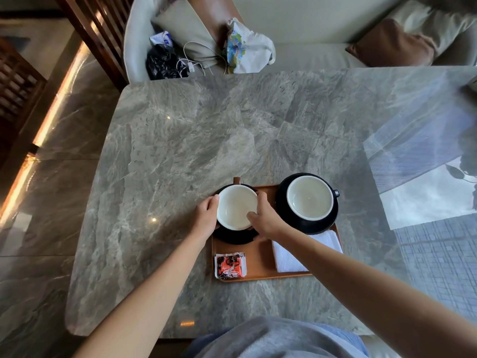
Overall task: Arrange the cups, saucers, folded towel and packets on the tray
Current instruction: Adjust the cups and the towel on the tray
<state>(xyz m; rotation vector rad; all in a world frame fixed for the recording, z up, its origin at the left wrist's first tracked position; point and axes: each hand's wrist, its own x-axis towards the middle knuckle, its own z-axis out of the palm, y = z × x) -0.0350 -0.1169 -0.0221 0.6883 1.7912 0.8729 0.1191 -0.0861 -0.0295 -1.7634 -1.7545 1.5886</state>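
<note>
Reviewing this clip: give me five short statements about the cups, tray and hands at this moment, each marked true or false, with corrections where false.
1. Both hands hold the left cup by its rim. True: the left hand is on its left side and the right hand on its right.
2. The right cup stands on a black saucer. True.
3. Both cups are full of coffee. False: both show bare white insides.
4. The folded towel lies on the marble table, off the tray. False: it lies on the tray, at its near right corner.
5. The red and black packets sit at the tray's near left corner. True.
</note>
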